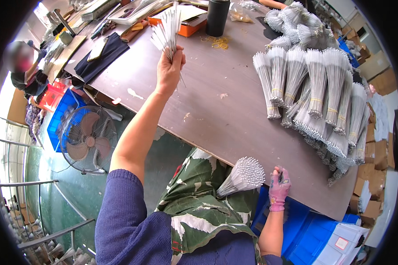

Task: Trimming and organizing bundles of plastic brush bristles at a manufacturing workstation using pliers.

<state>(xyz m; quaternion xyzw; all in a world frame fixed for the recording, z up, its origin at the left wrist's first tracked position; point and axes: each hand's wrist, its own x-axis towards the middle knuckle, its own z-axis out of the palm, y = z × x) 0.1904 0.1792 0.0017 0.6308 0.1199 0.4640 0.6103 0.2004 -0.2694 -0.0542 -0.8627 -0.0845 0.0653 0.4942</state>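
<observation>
My left hand (169,73) is raised over the table, its fingers closed round a loose fanned bunch of thin white wire brushes (167,35). My right hand (279,189), in a stained pink glove with bare fingertips, is at the table's near edge. Its fingers are curled together, and whatever they may hold is too small to make out. Between my thighs a thick round bundle of similar wire brushes (242,176) leans, its tips facing up to the right, on my camouflage apron (194,216).
Many tied bundles (316,84) are heaped on the table's right side. Yellow rubber bands (220,43) lie near a black cup (217,17) and an orange box (192,28). A floor fan (89,140) stands left, blue crates (314,238) below right. Another person (28,70) works far left.
</observation>
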